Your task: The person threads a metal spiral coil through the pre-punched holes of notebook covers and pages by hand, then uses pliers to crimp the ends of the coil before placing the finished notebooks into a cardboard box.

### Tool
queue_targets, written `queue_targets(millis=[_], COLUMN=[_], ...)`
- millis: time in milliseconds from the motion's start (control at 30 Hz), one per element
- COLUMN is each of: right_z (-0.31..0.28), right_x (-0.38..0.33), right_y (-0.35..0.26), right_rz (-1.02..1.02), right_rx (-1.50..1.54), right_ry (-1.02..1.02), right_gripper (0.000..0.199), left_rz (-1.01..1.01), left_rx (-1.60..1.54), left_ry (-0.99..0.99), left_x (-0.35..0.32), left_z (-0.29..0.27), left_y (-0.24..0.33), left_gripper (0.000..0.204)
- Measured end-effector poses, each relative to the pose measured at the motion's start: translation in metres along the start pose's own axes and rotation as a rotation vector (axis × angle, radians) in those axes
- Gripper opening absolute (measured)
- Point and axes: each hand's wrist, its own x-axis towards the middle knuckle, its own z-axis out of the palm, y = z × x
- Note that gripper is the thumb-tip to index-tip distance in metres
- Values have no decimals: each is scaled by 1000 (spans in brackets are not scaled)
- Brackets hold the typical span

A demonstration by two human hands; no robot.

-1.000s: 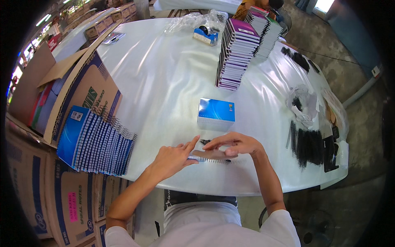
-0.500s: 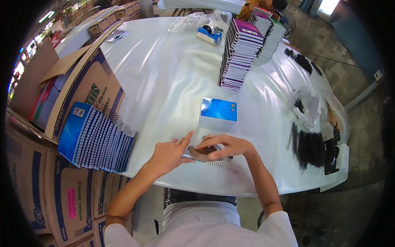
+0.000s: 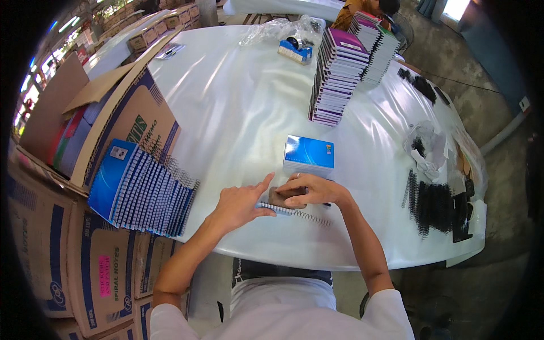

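On the table in front of me lies a small spiral notepad [image 3: 276, 208], mostly covered by my hands. A loose wire coil [image 3: 315, 219] runs out of its near edge toward the right. My left hand [image 3: 239, 205] braces the notepad's left end, thumb at the bound edge and index finger stretched along the far side. In my right hand [image 3: 310, 191] is a brown flat piece [image 3: 278, 197], pressed over the pad by bent fingers; its exact kind is unclear. A small dark-tipped item [image 3: 327, 204] shows beside that hand. Just beyond sits a stack of blue notepads [image 3: 309, 153].
Spiral-bound blue notepads [image 3: 144, 190] lean beside an open carton [image 3: 136, 122] at left, above more cartons [image 3: 105, 266]. Purple notebooks [image 3: 340, 76] are piled at far right, near a tape dispenser [image 3: 296, 51]. Black coils [image 3: 433, 207] and a plastic bag [image 3: 426, 148] lie right.
The brown piece has shifted slightly and sits flatter over the notepad, with more of the coil-bound edge showing. The whole view has moved a little to the left.
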Motion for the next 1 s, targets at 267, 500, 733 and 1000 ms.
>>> queue_targets(millis=[267, 500, 733, 1000], right_z=[-2, -3, -3, -5], right_x=[-2, 1, 6, 7], right_y=[-4, -7, -4, -13], right_rz=[-149, -139, -128, -206], right_rx=[373, 387, 272, 326], right_ry=[3, 47, 59, 34], right_gripper=[58, 55, 51, 50], left_rz=[-9, -58, -86, -79], left_rx=[-196, -743, -1012, -1022], left_ry=[201, 435, 512, 527], left_x=[-6, -6, -4, 0], left_z=[4, 29, 61, 69], left_y=[-8, -11, -13, -20], left_gripper=[99, 115, 112, 108])
